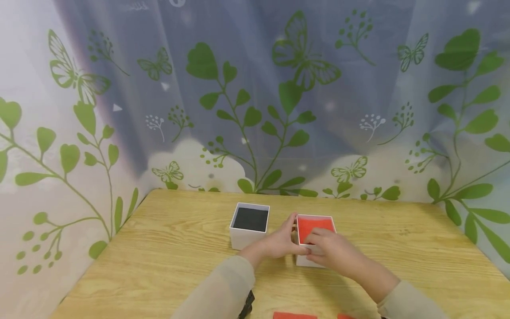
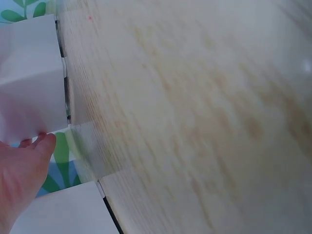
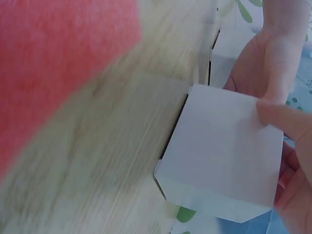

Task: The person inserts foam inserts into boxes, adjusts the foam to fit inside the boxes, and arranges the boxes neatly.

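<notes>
Two white open-topped boxes stand on the wooden table in the head view. The right box (image 1: 308,260) has red felt-like cloth (image 1: 314,226) showing inside its rim. My left hand (image 1: 284,239) grips that box at its left side, thumb along the front wall. Over the near right rim reaches my right hand (image 1: 332,250), its bent fingers on the red cloth. In the right wrist view its thumb lies against the front wall of the same box (image 3: 224,151). The left box (image 1: 243,239), lined or filled with black (image 1: 251,219), stands left of my left hand.
Red pieces (image 1: 295,315) lie at the bottom edge of the head view; one shows large in the right wrist view (image 3: 58,63). Behind the table (image 1: 179,248) hangs a curtain (image 1: 255,88) with green leaves and butterflies. A black object (image 1: 248,305) sits beside the left sleeve.
</notes>
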A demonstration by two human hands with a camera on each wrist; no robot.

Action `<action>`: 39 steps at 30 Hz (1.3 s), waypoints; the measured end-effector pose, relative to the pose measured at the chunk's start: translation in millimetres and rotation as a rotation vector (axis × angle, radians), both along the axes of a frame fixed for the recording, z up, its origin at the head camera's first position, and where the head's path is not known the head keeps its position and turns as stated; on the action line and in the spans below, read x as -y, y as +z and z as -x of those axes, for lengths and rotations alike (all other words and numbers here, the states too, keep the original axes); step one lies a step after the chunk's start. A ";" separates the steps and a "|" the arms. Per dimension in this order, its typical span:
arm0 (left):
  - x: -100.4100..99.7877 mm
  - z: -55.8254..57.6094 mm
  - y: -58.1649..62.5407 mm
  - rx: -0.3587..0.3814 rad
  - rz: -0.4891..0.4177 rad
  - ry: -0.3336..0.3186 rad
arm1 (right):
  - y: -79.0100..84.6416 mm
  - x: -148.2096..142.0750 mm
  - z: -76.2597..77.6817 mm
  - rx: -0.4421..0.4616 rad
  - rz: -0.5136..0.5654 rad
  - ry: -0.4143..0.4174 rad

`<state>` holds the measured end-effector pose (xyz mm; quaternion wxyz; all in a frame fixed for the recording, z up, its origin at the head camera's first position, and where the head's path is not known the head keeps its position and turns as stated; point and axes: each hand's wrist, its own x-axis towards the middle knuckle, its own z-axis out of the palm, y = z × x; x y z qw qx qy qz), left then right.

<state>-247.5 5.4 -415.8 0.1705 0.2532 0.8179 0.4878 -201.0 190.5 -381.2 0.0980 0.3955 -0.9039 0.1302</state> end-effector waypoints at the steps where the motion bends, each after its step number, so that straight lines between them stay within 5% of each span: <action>1: 0.0 -0.3 0.5 0.002 0.001 0.000 | 0.2 0.7 -0.3 0.010 -0.001 -0.009; 8: -0.4 -2.3 0.8 0.013 0.054 0.039 | -2.4 5.5 -0.4 0.058 -0.148 -0.190; 18: -3.2 1.0 -2.2 -0.030 0.038 0.018 | -8.8 14.6 -3.0 -0.286 -0.387 -0.431; 28: -1.6 2.2 -2.8 -0.017 0.032 0.030 | -4.9 15.0 1.9 -0.200 -0.401 -0.390; 35: -0.4 0.2 -2.4 -0.013 0.066 0.035 | -9.5 13.4 8.0 0.003 -0.223 -0.244; 39: -0.1 0.0 -1.4 -0.023 0.065 0.026 | -10.7 13.6 11.1 0.008 -0.205 -0.198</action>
